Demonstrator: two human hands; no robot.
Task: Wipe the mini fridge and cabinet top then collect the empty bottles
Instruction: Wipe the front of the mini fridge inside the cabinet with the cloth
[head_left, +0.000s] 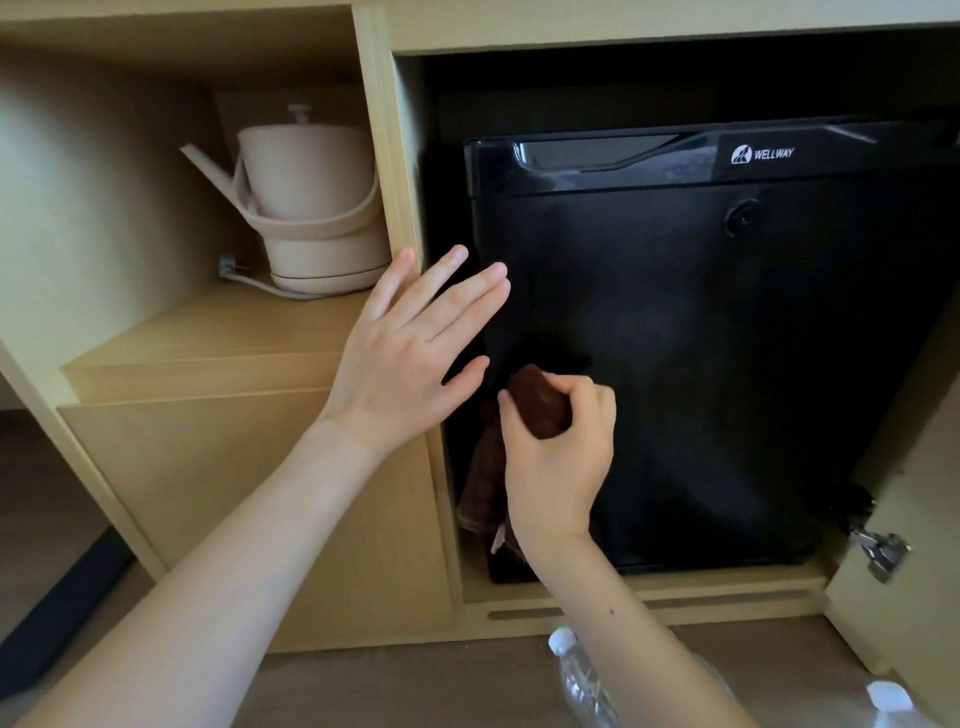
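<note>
Nearest us, at the bottom edge, two clear plastic bottles with white caps sit on the floor, one under our right forearm and one at the right corner. Above them, our right hand has its fingers curled tight round a bunched brown cloth, which it presses to the lower left of the mini fridge door; a loose tail hangs below the wrist. Our left hand is flat with fingers spread, holding nothing, over the fridge's left edge and the wooden cabinet divider. The fridge is glossy black, shut, marked WELLWAY, and stands inside the open cabinet bay. We judge that the dangling cloth could catch at the door's bottom corner, and that a wide sweep could knock the nearer bottle over. Furthest back, a beige kettle stands on the left shelf.
</note>
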